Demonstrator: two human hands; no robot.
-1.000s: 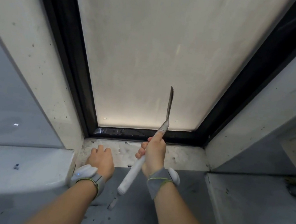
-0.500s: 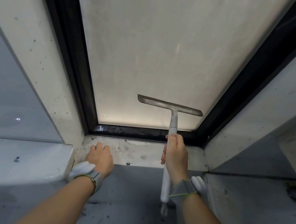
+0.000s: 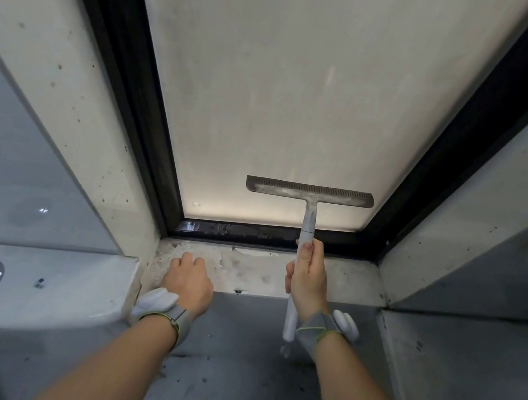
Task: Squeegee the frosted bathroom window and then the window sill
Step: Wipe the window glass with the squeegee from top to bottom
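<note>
The right hand is wrapped around the long white handle of the grey T-shaped squeegee, holding it upright with the blade level against the lower right of the frosted glass window pane, apparently set for a stroke. The left hand rests knuckles-up on the stained, flaking pale window sill, gripping nothing, probably for support. The blade head looks dusty and worn.
</note>
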